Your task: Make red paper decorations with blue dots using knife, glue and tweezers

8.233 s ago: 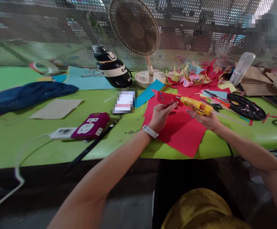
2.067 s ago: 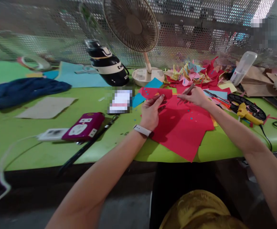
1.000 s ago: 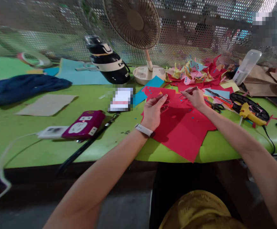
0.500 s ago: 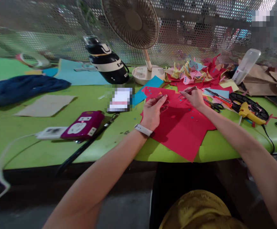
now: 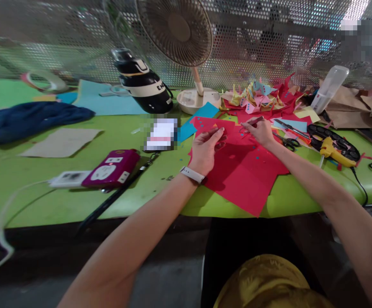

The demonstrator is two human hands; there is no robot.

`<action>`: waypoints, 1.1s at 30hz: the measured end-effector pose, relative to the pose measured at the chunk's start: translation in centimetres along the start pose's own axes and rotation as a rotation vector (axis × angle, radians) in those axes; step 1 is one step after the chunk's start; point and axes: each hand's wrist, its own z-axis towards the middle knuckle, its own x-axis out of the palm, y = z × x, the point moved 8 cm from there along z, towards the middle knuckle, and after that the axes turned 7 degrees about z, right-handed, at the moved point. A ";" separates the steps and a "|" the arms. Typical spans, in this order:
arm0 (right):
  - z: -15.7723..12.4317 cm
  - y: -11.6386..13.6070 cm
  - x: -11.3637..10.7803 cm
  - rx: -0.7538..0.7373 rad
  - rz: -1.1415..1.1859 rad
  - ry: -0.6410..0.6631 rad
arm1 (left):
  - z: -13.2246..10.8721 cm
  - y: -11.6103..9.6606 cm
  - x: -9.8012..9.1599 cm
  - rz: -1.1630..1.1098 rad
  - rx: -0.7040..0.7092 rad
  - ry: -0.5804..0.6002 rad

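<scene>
Over the red paper [image 5: 253, 179] on the table, my left hand [image 5: 205, 149] has thumb and fingertips pinched together. Whatever sits in that pinch is too small to make out. To its right, my right hand [image 5: 262, 131] grips a slim dark tool [image 5: 253, 122], its tip pointing left toward my left fingertips; I cannot tell whether it is tweezers or a pen. Tiny blue dots are scattered on the red paper. Beside my right wrist lies a pair of scissors [image 5: 290, 144], and a utility knife [image 5: 291, 129] rests just behind.
Folded paper pieces [image 5: 263, 96] are heaped at the back. A yellow glue gun [image 5: 338, 153] lies by a black tray [image 5: 346, 143] on the right. Leftward are a phone [image 5: 162, 133], a purple power strip [image 5: 112, 168], a black bottle [image 5: 146, 83] and a fan [image 5: 176, 28].
</scene>
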 end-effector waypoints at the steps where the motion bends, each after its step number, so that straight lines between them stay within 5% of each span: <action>1: 0.0 0.0 0.0 0.002 0.005 0.001 | 0.0 0.0 0.0 0.007 0.001 0.000; 28: -0.2 -0.8 0.0 0.070 0.121 -0.002 | 0.0 -0.1 0.1 0.019 -0.003 0.007; 33: 0.3 0.3 -1.8 0.056 0.245 -0.078 | 0.0 -0.1 0.1 0.020 0.000 0.006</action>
